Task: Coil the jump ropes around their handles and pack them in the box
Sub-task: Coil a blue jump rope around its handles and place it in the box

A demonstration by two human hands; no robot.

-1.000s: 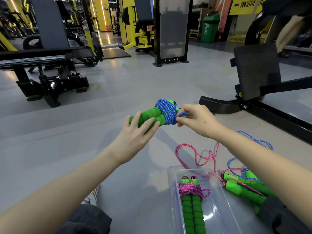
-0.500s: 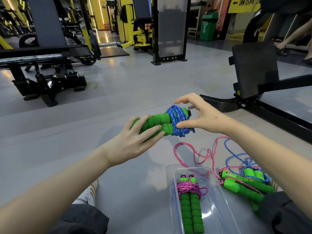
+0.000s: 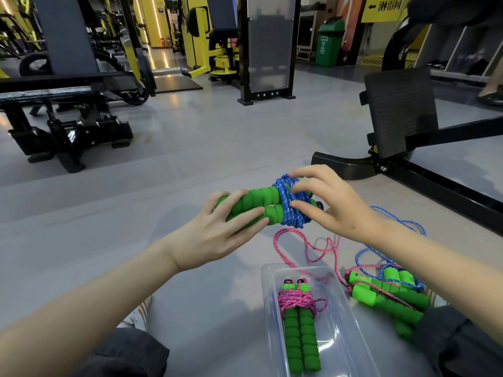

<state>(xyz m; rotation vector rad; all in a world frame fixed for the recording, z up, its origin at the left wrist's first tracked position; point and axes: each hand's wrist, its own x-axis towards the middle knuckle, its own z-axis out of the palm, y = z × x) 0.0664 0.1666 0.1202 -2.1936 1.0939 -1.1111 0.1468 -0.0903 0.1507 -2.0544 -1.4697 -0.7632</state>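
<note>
Fingers (image 3: 250, 212) of the left hand (image 3: 215, 238) grip green handles (image 3: 258, 195), steadying them while the right hand (image 3: 334, 205) pinches the blue coil (image 3: 285, 194).

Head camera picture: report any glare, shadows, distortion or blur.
Head view: wide-angle distortion bows the edges; ceiling lights glare off the far floor; the clear box carries soft reflections; the left hand and right hand throw a faint shadow; the blue rope bundle they hold is sharp.

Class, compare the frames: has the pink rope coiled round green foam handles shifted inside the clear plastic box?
No. The pink-roped bundle keeps its spot in the clear plastic box, caps toward the far wall.
</note>
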